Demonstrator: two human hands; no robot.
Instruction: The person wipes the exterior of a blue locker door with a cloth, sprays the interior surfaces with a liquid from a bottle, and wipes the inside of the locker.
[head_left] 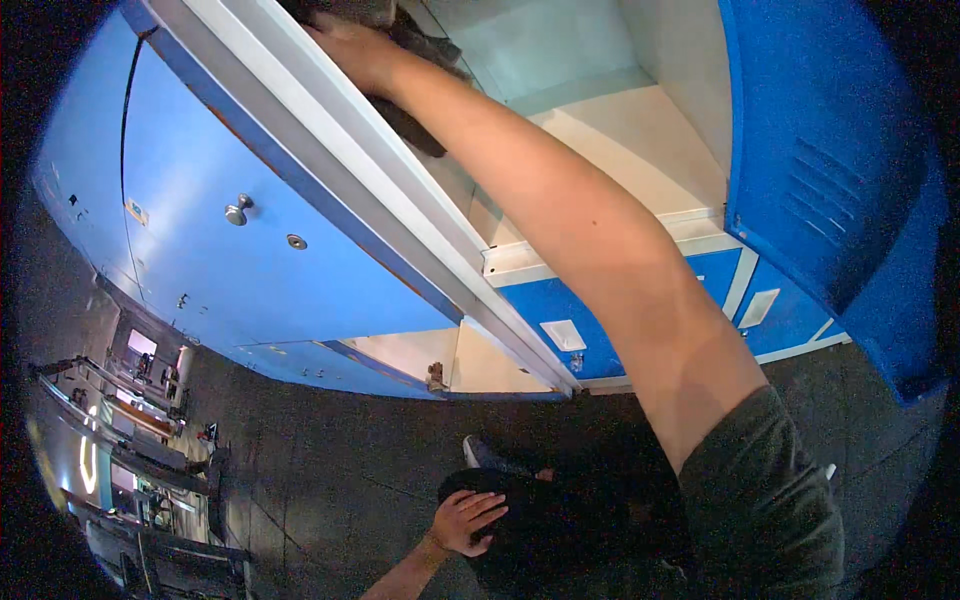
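Dark cloth [415, 120] under right hand [350, 50] in locker [640, 150].

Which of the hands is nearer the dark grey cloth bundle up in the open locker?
Right. The right hand rests on the dark grey cloth bundle; the left hand is far below, on the dark-trousered thigh.

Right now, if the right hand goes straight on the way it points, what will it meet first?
The right hand reaches into the open locker and already touches a dark cloth-like item. Going on, it would press further into that item first; depth behind it is unclear.
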